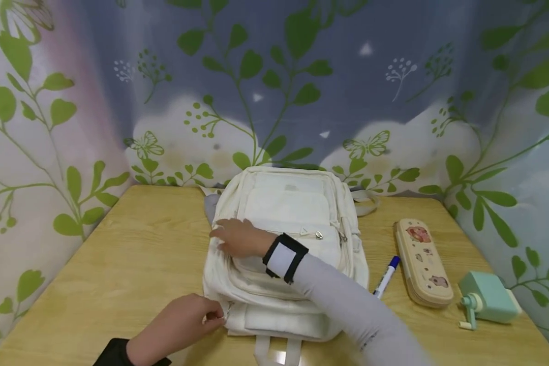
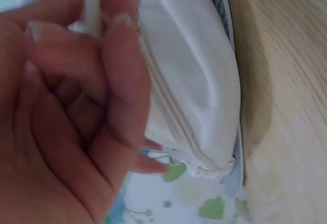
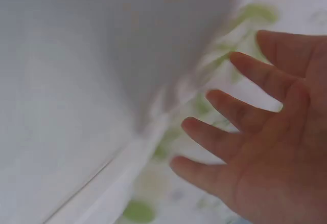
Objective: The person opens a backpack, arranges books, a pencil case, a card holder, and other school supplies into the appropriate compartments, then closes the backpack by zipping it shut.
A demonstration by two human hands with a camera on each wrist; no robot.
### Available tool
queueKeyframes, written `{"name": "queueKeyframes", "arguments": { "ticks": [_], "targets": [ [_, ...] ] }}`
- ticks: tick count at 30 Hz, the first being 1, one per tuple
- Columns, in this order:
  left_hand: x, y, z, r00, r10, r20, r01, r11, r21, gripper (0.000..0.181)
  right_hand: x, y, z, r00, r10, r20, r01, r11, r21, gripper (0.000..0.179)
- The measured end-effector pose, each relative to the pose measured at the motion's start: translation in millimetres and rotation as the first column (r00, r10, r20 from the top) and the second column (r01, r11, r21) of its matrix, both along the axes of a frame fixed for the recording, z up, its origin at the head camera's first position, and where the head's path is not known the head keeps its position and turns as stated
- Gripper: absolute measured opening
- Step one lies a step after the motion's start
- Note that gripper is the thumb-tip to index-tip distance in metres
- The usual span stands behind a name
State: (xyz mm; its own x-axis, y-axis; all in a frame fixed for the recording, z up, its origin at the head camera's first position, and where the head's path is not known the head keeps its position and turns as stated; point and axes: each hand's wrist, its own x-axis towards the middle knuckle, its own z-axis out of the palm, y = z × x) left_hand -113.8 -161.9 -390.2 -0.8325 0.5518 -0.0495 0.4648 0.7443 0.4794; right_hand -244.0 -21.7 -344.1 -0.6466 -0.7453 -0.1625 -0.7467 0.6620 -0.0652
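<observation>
Handling a cream-white fabric backpack (image 1: 285, 208)
Spreading right hand (image 1: 239, 238) over its front, pinching a small silvery metal zipper pull (image 1: 229, 308) with left hand (image 1: 183, 321)

No text, brand or number can be read in any view. On the white backpack (image 1: 288, 208), a small greyish patch (image 1: 291, 187) is seen, its content illegible; dark marks on the pale right sleeve (image 1: 347, 305) cannot be deciphered.
</observation>
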Motion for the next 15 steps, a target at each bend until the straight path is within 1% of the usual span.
{"name": "queueKeyframes", "arguments": {
  "ticks": [1,2,3,4,6,8,9,10,11,12,13,15],
  "targets": [
    [1.4,-4.4,-0.6,0.999,-0.003,0.034,0.002,1.0,0.022,0.012,10.1,1,1.9,0.997,0.067,-0.029,-0.067,0.998,-0.002,0.035],
    [2.3,-8.6,-1.2,0.997,-0.01,0.074,0.006,0.998,0.055,0.012,21.3,1,3.7,0.989,0.134,-0.059,-0.134,0.991,0.004,0.033],
    [2.9,-12.4,-2.2,0.994,-0.022,0.107,0.012,0.996,0.093,0.013,33.3,2,5.0,0.976,0.198,-0.095,-0.198,0.98,0.013,0.03],
    [3.3,-15.6,-3.6,0.99,-0.035,0.139,0.015,0.99,0.138,0.015,45.5,3,6.5,0.958,0.258,-0.123,-0.256,0.966,0.026,0.028],
    [3.6,-20.4,-5.9,0.972,-0.04,0.232,-0.013,0.975,0.223,0.018,68.9,7,7.4,0.922,0.344,-0.179,-0.34,0.939,0.052,0.022],
    [2.7,-23.5,-8.9,0.949,-0.047,0.312,-0.05,0.954,0.296,0.018,89.9,12,5.5,0.872,0.395,-0.29,-0.387,0.918,0.088,0.014],
    [2.1,-24.5,-9.8,0.938,-0.05,0.344,-0.067,0.945,0.321,0.018,98.6,14,3.3,0.846,0.401,-0.352,-0.387,0.915,0.111,0.011],
    [1.2,-25.4,-10.8,0.926,-0.05,0.374,-0.085,0.938,0.337,0.017,106.0,15,1.7,0.827,0.396,-0.399,-0.377,0.917,0.128,0.007],
    [-0.1,-26.0,-11.4,0.913,-0.048,0.406,-0.106,0.931,0.348,0.017,111.8,17,-0.8,0.814,0.381,-0.439,-0.359,0.923,0.136,0.006],
    [-1.5,-26.3,-12.0,0.907,-0.047,0.418,-0.116,0.928,0.355,0.016,116.5,18,-3.3,0.801,0.361,-0.477,-0.334,0.932,0.143,0.011],
    [-3.3,-26.8,-12.5,0.903,-0.051,0.427,-0.122,0.922,0.369,0.016,119.6,18,-5.9,0.794,0.34,-0.504,-0.307,0.94,0.149,0.015],
    [-5.9,-28.2,-12.5,0.896,-0.055,0.441,-0.13,0.916,0.378,0.017,123.2,16,-10.1,0.808,0.288,-0.515,-0.239,0.958,0.16,0.022]
  ]
}}
